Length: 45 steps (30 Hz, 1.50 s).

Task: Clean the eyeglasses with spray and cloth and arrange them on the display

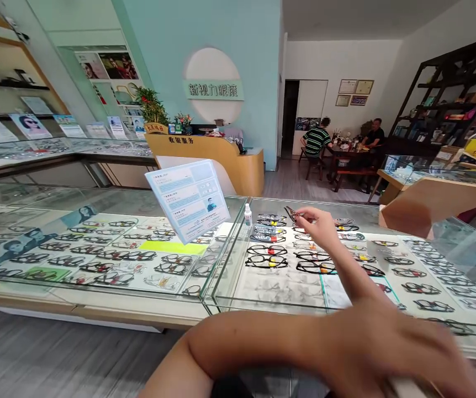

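My left arm crosses the foreground to the right. My left hand (407, 345) is curled, blurred and partly cut off by the lower edge; a pale thing (406, 388) shows beneath it, its kind unclear. Farther off, my right hand (317, 222) pinches a small dark pair of eyeglasses (290, 213) over the back of the glass display counter (225, 301). Below that hand, black eyeglasses with coloured tags (266, 261) lie in rows on white. A small white spray bottle (248, 215) stands left of my right hand.
A tilted printed sign (188, 202) stands on the left display case, which holds several rows of eyeglasses (97, 267). Behind is a yellow cashier desk (246, 174). At the back right, two people sit by a table (348, 152). A wooden-sided counter (432, 207) stands at the right.
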Available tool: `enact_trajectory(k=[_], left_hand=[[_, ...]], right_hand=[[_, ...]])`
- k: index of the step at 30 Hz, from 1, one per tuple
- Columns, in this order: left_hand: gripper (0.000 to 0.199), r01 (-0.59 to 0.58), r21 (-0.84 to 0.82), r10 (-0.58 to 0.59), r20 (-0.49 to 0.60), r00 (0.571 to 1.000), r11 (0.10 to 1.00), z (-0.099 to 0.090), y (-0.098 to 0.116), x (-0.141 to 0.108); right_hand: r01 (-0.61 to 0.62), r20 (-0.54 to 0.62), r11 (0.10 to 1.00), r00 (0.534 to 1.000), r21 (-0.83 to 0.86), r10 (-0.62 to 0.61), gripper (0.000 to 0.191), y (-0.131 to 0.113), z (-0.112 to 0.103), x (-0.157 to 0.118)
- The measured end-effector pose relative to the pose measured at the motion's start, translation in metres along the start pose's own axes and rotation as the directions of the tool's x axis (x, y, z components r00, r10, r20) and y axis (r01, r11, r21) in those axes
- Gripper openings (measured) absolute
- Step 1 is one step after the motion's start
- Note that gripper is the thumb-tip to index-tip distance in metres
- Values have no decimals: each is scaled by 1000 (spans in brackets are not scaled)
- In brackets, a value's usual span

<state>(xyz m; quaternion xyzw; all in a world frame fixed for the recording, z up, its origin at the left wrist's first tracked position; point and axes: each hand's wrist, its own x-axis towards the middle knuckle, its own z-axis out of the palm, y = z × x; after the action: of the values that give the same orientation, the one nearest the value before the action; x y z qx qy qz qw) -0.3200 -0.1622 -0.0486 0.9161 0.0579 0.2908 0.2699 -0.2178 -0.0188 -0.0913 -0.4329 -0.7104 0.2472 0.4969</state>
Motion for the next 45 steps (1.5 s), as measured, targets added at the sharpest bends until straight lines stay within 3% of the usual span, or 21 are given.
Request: enact_trajectory(k=[1, 2, 3, 5, 7, 10, 13, 16, 22, 28, 32, 38, 41, 43, 45], left_hand=[[26, -83, -44, 78, -116, 990, 996, -14, -11, -5], [29, -141, -72, 113, -308, 945, 987, -30, -23, -12], [29, -110, -52, 71, -490, 869, 993, -48, -39, -19], [24, 100, 12, -61, -716, 695, 995, -83, -76, -35], [19, 234, 45, -102, -810, 578, 971, -109, -118, -49], [18, 329, -20, -195, -840, 506, 944, -122, -174, -68], [18, 353, -125, -306, -797, 521, 927, -112, -207, -83], [17, 329, -228, -383, -735, 559, 917, -103, -219, -92], [19, 271, -367, -456, -697, 554, 890, -104, -224, -94], [43, 425, -473, -635, -528, 564, 772, -102, -215, -90], [53, 432, -493, -652, -500, 569, 755, -99, -215, -89], [42, 458, -484, -666, -513, 542, 746, -99, -217, -89], [41, 439, -464, -638, -520, 568, 769, -99, -217, -90], [42, 422, -456, -619, -519, 589, 784, -99, -217, -90], [40, 426, -441, -612, -522, 594, 790, -98, -216, -90]], right_hand=[[29, -7, 1000, 1000, -2, -29, 23, 2, 4, 7], [58, -16, 998, 998, -12, -58, 21, 5, 7, 12], [82, -27, 996, 996, -31, -83, 20, 10, 9, 16], [111, -62, 989, 991, -98, -117, 19, 23, 11, 18], [115, -99, 972, 986, -204, -138, 20, 40, 12, 16], [129, -107, 927, 978, -352, -177, 24, 60, 14, 12], [194, -49, 890, 971, -413, -234, 28, 68, 17, 9], [266, 13, 865, 958, -425, -287, 32, 66, 21, 5], [319, 20, 856, 940, -407, -340, 37, 64, 29, 0], [341, 89, 851, 938, -400, -334, 39, 65, 31, 1], [370, 136, 834, 929, -411, -345, 40, 64, 32, 0], [401, 130, 848, 916, -346, -380, 39, 67, 35, -2], [387, 95, 884, 922, -262, -376, 35, 66, 36, -3], [347, 42, 924, 938, -163, -345, 28, 62, 39, -3], [235, -42, 971, 971, -34, -237, 19, 59, 41, -3]])
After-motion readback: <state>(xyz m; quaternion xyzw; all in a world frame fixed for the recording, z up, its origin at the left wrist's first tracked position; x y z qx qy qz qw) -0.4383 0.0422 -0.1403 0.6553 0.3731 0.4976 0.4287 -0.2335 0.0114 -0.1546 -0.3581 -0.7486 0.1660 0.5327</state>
